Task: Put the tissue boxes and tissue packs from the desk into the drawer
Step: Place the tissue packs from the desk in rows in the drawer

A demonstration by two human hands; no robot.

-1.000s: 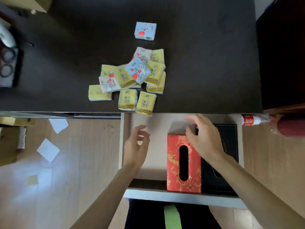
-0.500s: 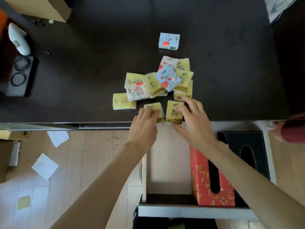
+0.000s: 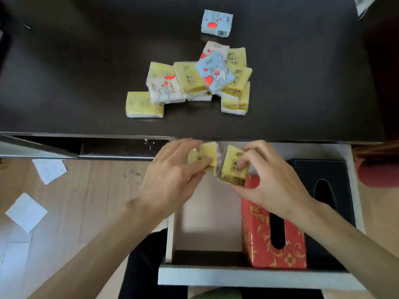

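My left hand [image 3: 172, 175] grips one yellow tissue pack [image 3: 205, 155] and my right hand [image 3: 272, 182] grips another yellow tissue pack [image 3: 232, 167]; both packs hang side by side over the back of the open drawer [image 3: 254, 277]. Inside the drawer a red tissue box [image 3: 261, 240] stands beside a black tissue box [image 3: 328, 188] on the right. A heap of yellow, white and blue tissue packs [image 3: 194, 83] lies on the dark desk [image 3: 75, 72], and a single blue pack [image 3: 217, 23] sits farther back.
The drawer's left half shows bare pale bottom [image 3: 207, 216]. Paper scraps [image 3: 26, 211] lie on the wooden floor at the left. A reddish object [image 3: 377, 173] sits at the right edge beside the drawer.
Both hands took a yellow pack each from the desk's front edge and pulled them back over the open drawer. The view shifted closer to the desk.
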